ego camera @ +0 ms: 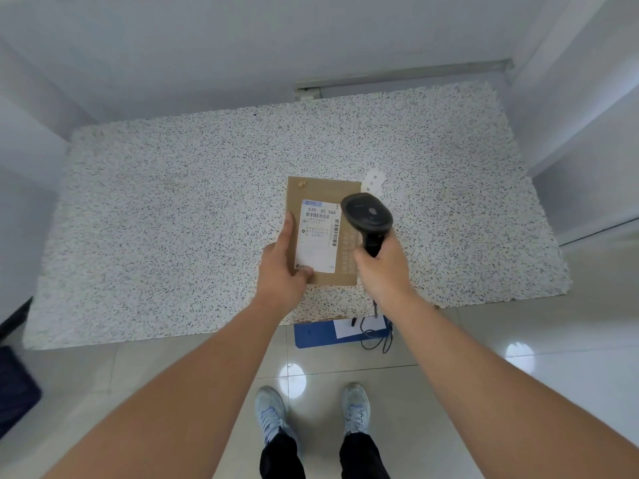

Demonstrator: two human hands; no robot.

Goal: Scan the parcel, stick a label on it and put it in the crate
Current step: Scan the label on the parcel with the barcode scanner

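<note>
A flat brown cardboard parcel (313, 191) lies on the speckled table (173, 202), near its front edge. A white shipping label (318, 236) with barcodes is stuck on its top face. My left hand (281, 267) grips the parcel's near left corner, thumb on the label's lower edge. My right hand (383, 267) is closed around the handle of a black barcode scanner (368, 216), whose head hovers over the parcel's right side. A small white sticker sheet (375, 179) lies just behind the parcel's far right corner.
A blue crate (311, 335) stands on the tiled floor under the table's front edge, with white paper in it and the scanner cable looping over it. A dark object (15, 385) sits at the left edge. White walls enclose the table.
</note>
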